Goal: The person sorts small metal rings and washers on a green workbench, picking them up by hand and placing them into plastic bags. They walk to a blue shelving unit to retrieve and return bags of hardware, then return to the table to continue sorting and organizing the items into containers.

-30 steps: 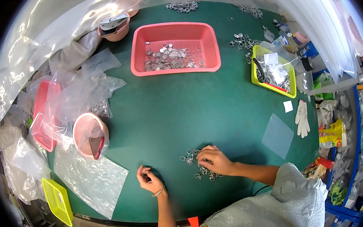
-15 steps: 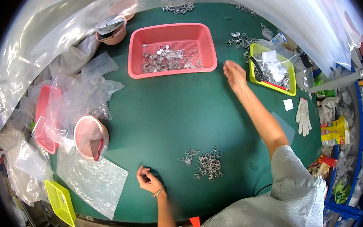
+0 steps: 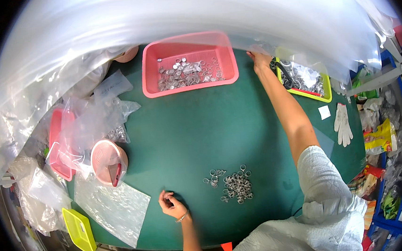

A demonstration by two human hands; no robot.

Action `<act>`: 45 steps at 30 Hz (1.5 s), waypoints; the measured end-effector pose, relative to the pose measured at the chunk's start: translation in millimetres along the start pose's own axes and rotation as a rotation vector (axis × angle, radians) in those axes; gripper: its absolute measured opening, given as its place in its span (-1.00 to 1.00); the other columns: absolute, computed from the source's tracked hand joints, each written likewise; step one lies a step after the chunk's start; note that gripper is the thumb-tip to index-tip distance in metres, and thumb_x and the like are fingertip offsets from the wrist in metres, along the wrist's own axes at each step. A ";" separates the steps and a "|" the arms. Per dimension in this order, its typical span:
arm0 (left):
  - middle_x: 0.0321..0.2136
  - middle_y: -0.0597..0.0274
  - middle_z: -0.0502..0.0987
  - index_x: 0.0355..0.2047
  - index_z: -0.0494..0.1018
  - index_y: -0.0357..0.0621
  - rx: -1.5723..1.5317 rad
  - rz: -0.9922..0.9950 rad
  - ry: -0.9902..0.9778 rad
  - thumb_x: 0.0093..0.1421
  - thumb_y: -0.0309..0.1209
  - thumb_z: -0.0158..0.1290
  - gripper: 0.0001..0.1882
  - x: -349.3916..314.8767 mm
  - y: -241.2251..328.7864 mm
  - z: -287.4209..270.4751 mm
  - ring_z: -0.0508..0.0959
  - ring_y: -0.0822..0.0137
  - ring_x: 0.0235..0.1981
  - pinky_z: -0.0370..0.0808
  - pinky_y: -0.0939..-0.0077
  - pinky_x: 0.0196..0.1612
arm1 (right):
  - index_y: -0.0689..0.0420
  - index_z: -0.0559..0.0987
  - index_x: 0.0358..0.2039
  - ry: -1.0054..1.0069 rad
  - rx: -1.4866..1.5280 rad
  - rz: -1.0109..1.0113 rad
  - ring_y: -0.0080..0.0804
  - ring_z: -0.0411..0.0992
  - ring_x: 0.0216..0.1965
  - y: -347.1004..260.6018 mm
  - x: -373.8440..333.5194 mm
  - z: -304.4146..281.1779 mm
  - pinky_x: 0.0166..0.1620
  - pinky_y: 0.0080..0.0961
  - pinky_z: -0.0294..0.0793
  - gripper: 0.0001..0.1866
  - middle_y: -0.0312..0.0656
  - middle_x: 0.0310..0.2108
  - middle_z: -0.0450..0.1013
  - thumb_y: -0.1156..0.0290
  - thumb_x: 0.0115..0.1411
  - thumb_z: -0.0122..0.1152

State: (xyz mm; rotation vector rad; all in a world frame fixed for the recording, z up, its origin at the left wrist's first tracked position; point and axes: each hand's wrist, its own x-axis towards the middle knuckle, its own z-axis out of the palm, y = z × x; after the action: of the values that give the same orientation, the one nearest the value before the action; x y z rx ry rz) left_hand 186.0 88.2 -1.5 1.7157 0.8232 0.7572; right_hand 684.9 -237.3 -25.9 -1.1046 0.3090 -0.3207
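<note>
Metal rings (image 3: 239, 187) lie heaped on the green surface (image 3: 187, 136), right of the half-open left hand (image 3: 173, 206), its fingers loosely curled. The right hand (image 3: 259, 61) reaches between pink tray (image 3: 191, 90) and yellow-green basket (image 3: 312, 98); its grip cannot be discerned.

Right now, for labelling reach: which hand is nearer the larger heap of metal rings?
Left. The left hand is to the left of the heap of metal rings, apart; the right hand is farther off, beyond it.

Metal rings (image 3: 239, 187) heaped on a green counter (image 3: 178, 136), a tub (image 3: 191, 88) of parts (image 3: 178, 78) and packed shelving (image 3: 392, 224) suggest a workshop.
</note>
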 end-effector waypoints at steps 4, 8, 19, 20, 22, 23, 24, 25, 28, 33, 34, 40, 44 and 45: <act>-0.53 0.27 0.37 -0.18 0.31 -0.36 0.031 -0.023 0.038 0.12 -0.61 -0.17 -0.77 0.2 0.7 -7.1 0.34 0.50 -0.45 0.29 0.65 -0.31 | 0.32 0.46 -0.30 0.072 -0.209 0.051 -0.43 0.45 -0.46 -21.4 -46.6 45.9 -0.44 -0.61 0.47 -0.76 -0.11 -0.41 0.45 0.58 -0.04 0.20; -0.52 0.26 0.37 -0.17 0.30 -0.35 0.014 -0.031 -0.006 0.12 -0.62 -0.17 -0.76 -1.8 3.5 3.8 0.34 0.49 -0.44 0.30 0.64 -0.30 | 0.30 0.47 -0.38 0.104 -0.116 0.002 -0.49 0.42 -0.58 -16.7 -16.8 26.1 -0.56 -0.68 0.41 -0.79 -0.16 -0.51 0.44 0.58 -0.08 0.25; -0.53 0.24 0.36 -0.16 0.27 -0.36 0.025 -0.009 -0.011 0.08 -0.66 -0.22 -0.73 -2.0 8.4 6.3 0.33 0.46 -0.44 0.30 0.60 -0.27 | 0.23 0.51 -0.48 0.217 -0.151 0.049 -0.60 0.32 -0.64 -8.4 -4.0 33.1 -0.60 -0.68 0.28 -0.83 -0.29 -0.61 0.41 0.58 -0.15 0.30; -0.53 0.25 0.36 -0.16 0.27 -0.36 0.036 -0.001 0.000 0.08 -0.66 -0.22 -0.72 -1.8 7.7 2.5 0.33 0.46 -0.44 0.30 0.60 -0.26 | 0.23 0.52 -0.49 0.182 -0.186 0.016 -0.60 0.32 -0.63 -11.7 -18.1 43.0 -0.59 -0.68 0.28 -0.83 -0.29 -0.61 0.41 0.58 -0.16 0.30; -0.54 0.25 0.36 -0.14 0.27 -0.36 0.052 0.017 0.015 0.08 -0.66 -0.22 -0.71 -2.1 5.0 -4.5 0.34 0.46 -0.44 0.30 0.59 -0.25 | 0.23 0.53 -0.49 0.119 -0.257 -0.058 -0.60 0.32 -0.63 -24.6 -43.8 52.5 -0.58 -0.68 0.28 -0.83 -0.30 -0.62 0.41 0.58 -0.16 0.31; -0.54 0.25 0.36 -0.15 0.27 -0.36 0.033 0.016 -0.002 0.08 -0.66 -0.22 -0.71 -2.1 3.7 0.7 0.34 0.46 -0.44 0.30 0.59 -0.25 | 0.23 0.53 -0.49 0.157 -0.305 -0.001 -0.60 0.33 -0.61 -22.6 -25.1 41.1 -0.55 -0.67 0.30 -0.84 -0.30 -0.61 0.42 0.57 -0.16 0.30; -0.54 0.25 0.36 -0.15 0.26 -0.36 0.014 0.015 -0.018 0.08 -0.66 -0.22 -0.71 -2.5 2.1 5.7 0.34 0.45 -0.44 0.29 0.60 -0.25 | 0.22 0.53 -0.50 0.142 -0.206 -0.020 -0.59 0.33 -0.60 -19.6 -11.0 25.9 -0.54 -0.66 0.31 -0.84 -0.31 -0.61 0.41 0.57 -0.16 0.30; -0.54 0.25 0.36 -0.15 0.26 -0.36 0.010 0.016 -0.011 0.08 -0.66 -0.22 -0.71 -2.1 2.3 5.6 0.34 0.45 -0.44 0.29 0.60 -0.25 | 0.22 0.53 -0.50 0.106 -0.099 -0.023 -0.59 0.33 -0.60 -16.9 -10.4 26.2 -0.53 -0.65 0.32 -0.84 -0.31 -0.62 0.41 0.56 -0.16 0.31; -0.55 0.25 0.35 -0.15 0.25 -0.35 0.013 0.030 -0.008 0.09 -0.66 -0.23 -0.72 -2.4 4.3 5.4 0.33 0.46 -0.45 0.28 0.61 -0.27 | 0.20 0.55 -0.48 0.161 -0.191 -0.159 -0.50 0.40 -0.53 -11.9 -17.9 28.0 -0.43 -0.58 0.38 -0.82 -0.26 -0.56 0.47 0.49 -0.18 0.28; -0.56 0.27 0.34 -0.16 0.25 -0.34 0.024 0.048 -0.025 0.10 -0.64 -0.24 -0.74 -0.9 -2.2 1.9 0.32 0.47 -0.46 0.27 0.63 -0.28 | 0.21 0.53 -0.40 -0.150 -0.723 -0.274 -0.32 0.48 -0.43 -21.2 -65.1 31.5 -0.32 -0.47 0.44 -0.78 -0.08 -0.48 0.49 0.45 -0.13 0.13; -0.56 0.27 0.34 -0.16 0.26 -0.34 0.026 0.051 -0.017 0.10 -0.64 -0.24 -0.74 -0.5 -2.1 1.7 0.31 0.48 -0.46 0.27 0.64 -0.29 | 0.24 0.50 -0.38 -0.322 -0.735 -0.308 -0.30 0.47 -0.45 -27.9 -86.3 28.6 -0.33 -0.46 0.43 -0.78 -0.07 -0.51 0.48 0.49 -0.10 0.08; -0.58 0.27 0.34 -0.20 0.29 -0.34 0.020 0.046 -0.016 0.06 -0.67 -0.23 -0.73 -3.5 4.8 7.5 0.32 0.47 -0.48 0.29 0.63 -0.30 | 0.26 0.39 -0.31 -0.725 -0.792 -0.162 -0.29 0.44 -0.51 -114.6 -188.7 -18.8 -0.43 -0.42 0.37 -0.80 -0.11 -0.58 0.43 0.58 -0.02 0.01; -0.58 0.26 0.34 -0.22 0.30 -0.35 0.073 0.051 -0.003 0.03 -0.68 -0.25 -0.72 -3.9 7.4 9.1 0.32 0.46 -0.49 0.29 0.62 -0.31 | 0.23 0.42 -0.40 -1.073 -0.961 -0.200 -0.14 0.42 -0.45 -131.9 -226.6 -49.6 -0.40 -0.30 0.38 -0.89 -0.10 -0.55 0.43 0.54 0.00 0.05; -0.58 0.26 0.34 -0.22 0.31 -0.35 0.085 0.057 0.004 0.03 -0.68 -0.25 -0.72 -3.9 6.8 9.0 0.32 0.46 -0.49 0.29 0.62 -0.31 | 0.22 0.43 -0.43 -1.231 -1.036 -0.242 -0.10 0.42 -0.44 -130.7 -235.7 -58.6 -0.39 -0.27 0.39 -0.90 -0.10 -0.54 0.43 0.51 0.00 0.07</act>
State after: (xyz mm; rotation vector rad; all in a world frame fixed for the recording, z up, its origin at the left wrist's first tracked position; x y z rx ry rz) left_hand 192.1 78.8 2.3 1.8205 0.8222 0.7736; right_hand 433.7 -244.6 87.7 -2.1310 -0.8681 0.4065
